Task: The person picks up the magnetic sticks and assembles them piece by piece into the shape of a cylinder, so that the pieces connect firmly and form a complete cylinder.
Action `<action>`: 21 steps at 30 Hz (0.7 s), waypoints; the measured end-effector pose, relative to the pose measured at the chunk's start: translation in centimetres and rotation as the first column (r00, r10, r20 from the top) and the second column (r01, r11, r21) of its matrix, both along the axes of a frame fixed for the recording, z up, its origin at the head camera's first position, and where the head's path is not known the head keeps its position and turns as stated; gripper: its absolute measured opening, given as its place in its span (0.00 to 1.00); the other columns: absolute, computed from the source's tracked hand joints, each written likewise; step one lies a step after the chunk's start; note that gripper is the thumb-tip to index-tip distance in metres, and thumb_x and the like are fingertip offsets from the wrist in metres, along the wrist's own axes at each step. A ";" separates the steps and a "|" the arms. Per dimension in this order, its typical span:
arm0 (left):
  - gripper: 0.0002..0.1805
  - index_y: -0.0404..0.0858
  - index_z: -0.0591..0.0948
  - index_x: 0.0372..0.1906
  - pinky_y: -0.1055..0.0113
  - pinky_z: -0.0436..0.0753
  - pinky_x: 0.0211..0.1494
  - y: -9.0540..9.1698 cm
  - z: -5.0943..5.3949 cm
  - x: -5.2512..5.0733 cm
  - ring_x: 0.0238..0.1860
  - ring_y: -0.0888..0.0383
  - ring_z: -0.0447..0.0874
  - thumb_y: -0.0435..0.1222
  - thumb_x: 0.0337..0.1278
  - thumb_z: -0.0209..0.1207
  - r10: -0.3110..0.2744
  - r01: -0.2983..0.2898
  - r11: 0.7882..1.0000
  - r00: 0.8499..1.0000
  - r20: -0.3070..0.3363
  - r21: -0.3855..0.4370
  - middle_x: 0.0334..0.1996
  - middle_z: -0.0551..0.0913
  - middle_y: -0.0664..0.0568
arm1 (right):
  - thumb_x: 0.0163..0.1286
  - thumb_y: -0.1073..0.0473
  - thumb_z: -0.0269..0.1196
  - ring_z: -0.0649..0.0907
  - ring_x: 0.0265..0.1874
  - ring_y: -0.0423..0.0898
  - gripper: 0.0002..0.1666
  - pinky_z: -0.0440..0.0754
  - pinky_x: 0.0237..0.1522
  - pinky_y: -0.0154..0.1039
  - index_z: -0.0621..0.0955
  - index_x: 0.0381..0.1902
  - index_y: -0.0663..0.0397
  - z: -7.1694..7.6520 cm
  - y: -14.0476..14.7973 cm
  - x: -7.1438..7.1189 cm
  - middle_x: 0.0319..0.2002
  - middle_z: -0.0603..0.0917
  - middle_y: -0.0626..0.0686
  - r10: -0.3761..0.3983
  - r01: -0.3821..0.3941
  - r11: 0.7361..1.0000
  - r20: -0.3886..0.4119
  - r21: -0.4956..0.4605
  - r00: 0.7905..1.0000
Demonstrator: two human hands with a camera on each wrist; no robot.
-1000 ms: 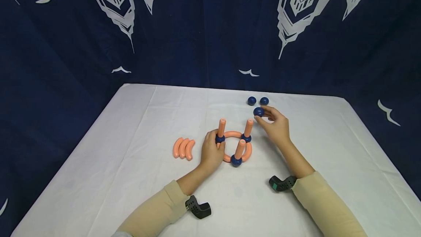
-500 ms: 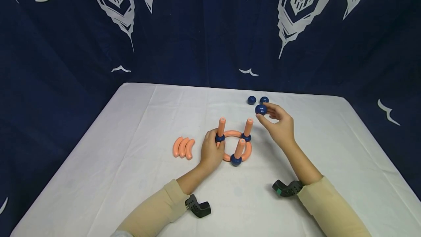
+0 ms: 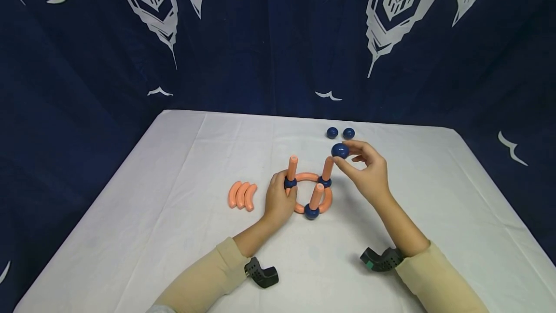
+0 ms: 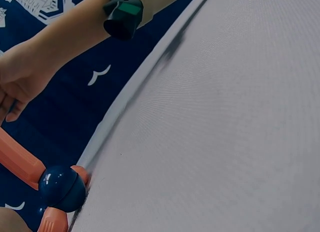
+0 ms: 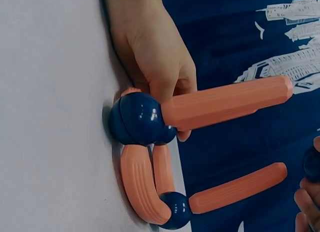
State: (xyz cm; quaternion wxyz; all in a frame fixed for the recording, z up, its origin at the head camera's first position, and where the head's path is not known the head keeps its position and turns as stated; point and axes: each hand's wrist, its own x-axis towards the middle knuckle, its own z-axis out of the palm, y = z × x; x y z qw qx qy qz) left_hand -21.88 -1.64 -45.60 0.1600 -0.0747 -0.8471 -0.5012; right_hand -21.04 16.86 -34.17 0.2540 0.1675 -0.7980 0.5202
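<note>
My left hand grips the left corner of a ring-shaped toy frame of curved orange rods and blue balls, resting on the table. Three straight orange rods stand upright from its balls. Between thumb and fingers my right hand pinches a loose blue ball, just above and beside the top of the far right rod. In the right wrist view that ball is cut off by the edge, and a frame ball is close to the camera. The left wrist view shows one frame ball low at left.
Two more blue balls, a left one and a right one, lie behind the frame. Three curved orange rods lie side by side to its left. A white cloth covers the table; a dark blue patterned curtain hangs behind.
My right hand with the blue ball first shifts slightly right and up, then comes back left and down toward the far right rod's top. My left hand and the frame stay put.
</note>
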 end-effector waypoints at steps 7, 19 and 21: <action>0.20 0.28 0.73 0.57 0.55 0.76 0.57 0.0 0.0 0.0 0.53 0.45 0.77 0.25 0.60 0.60 -0.004 0.004 1.000 1.000 0.001 0.002 0.51 0.76 0.39 | 0.50 0.79 0.69 0.78 0.36 0.36 0.19 0.71 0.37 0.36 0.79 0.43 0.75 -0.8 0.0 0.3 0.37 0.83 0.49 0.093 -0.095 0.994 -0.033 -0.049 0.995; 0.21 0.29 0.73 0.57 0.54 0.76 0.57 0.1 0.0 0.1 0.54 0.44 0.77 0.25 0.58 0.61 0.021 -0.021 0.999 1.000 0.002 -0.028 0.51 0.76 0.38 | 0.46 0.79 0.70 0.76 0.29 0.42 0.22 0.67 0.29 0.35 0.81 0.42 0.67 -2.9 0.0 0.3 0.40 0.85 0.47 0.291 -0.296 0.955 -0.099 -0.039 0.952; 0.21 0.29 0.74 0.57 0.54 0.75 0.58 0.1 0.0 0.1 0.54 0.44 0.77 0.25 0.58 0.61 0.022 -0.022 0.999 1.000 0.003 -0.026 0.52 0.76 0.38 | 0.45 0.80 0.70 0.75 0.29 0.41 0.23 0.66 0.29 0.35 0.81 0.42 0.67 -3.2 -0.1 0.4 0.39 0.84 0.47 0.309 -0.314 0.949 -0.105 -0.033 0.945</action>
